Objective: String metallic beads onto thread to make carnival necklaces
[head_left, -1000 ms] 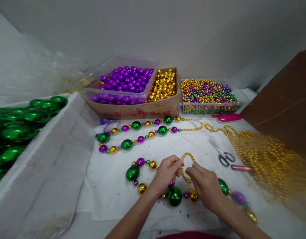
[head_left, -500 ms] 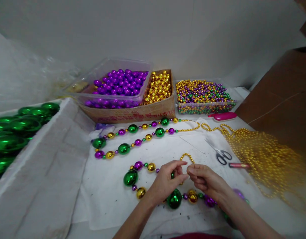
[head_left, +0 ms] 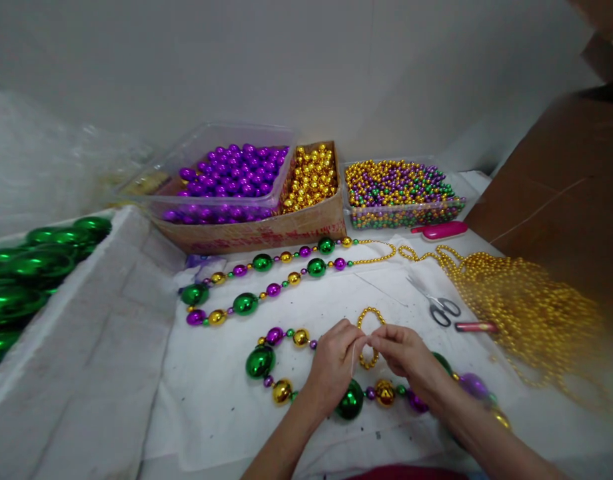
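Observation:
My left hand (head_left: 334,363) is closed in a pinch, and a thin pale thread (head_left: 354,357) hangs from its fingers. Its fingertips meet those of my right hand (head_left: 406,353), also pinched, apparently on the same thread; the exact grip is too small to see. Behind the fingertips a small loop of gold beads (head_left: 370,311) shows, partly covered by my hands. Beneath both hands lies a necklace of large green, gold and purple beads, with a green bead (head_left: 260,362) at its left bend and another green bead (head_left: 350,400) between my wrists.
Behind lies another bead necklace (head_left: 245,304). Scissors (head_left: 442,311), a red tube-like item (head_left: 475,327) and gold bead strands (head_left: 531,307) are at right. Purple beads (head_left: 236,170), gold beads (head_left: 314,177) and mixed small beads (head_left: 401,190) fill containers behind. A box wall (head_left: 81,333) stands left.
My hands have come together, fingertips now touching. The left fingers have closed from a spread pose, and a thread now shows below them. More of the gold bead loop is visible.

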A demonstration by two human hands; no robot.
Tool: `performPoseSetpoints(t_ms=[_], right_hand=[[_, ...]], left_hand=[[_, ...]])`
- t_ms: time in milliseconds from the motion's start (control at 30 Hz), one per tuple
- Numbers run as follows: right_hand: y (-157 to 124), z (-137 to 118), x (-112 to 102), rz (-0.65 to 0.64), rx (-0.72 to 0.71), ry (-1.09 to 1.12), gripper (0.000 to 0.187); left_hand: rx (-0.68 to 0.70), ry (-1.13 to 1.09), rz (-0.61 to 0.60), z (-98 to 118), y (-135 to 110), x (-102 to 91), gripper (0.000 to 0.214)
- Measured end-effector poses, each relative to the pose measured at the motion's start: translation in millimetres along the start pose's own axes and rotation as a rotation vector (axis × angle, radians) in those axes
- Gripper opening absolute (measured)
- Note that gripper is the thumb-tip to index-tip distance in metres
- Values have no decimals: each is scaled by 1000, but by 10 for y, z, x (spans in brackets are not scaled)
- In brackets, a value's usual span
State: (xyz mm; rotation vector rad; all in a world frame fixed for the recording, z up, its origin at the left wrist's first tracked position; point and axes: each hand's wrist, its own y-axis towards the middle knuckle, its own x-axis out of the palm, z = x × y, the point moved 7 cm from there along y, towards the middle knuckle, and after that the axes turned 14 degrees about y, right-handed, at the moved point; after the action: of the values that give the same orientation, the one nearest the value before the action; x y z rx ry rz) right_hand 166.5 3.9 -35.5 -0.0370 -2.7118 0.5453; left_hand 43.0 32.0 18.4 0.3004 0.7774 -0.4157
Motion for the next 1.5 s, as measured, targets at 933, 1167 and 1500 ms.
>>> performPoseSetpoints(t_ms=[933, 1167, 1500], right_hand=[[144, -191, 378, -317, 69, 41, 33], [132, -114, 335, -294, 133, 133, 33], [160, -92, -11, -97, 41, 275, 26]], left_hand=[[135, 42, -251, 186, 94, -383, 25], [178, 82, -232, 181, 42, -291, 23], [25, -86, -8, -77, -139, -203, 22]])
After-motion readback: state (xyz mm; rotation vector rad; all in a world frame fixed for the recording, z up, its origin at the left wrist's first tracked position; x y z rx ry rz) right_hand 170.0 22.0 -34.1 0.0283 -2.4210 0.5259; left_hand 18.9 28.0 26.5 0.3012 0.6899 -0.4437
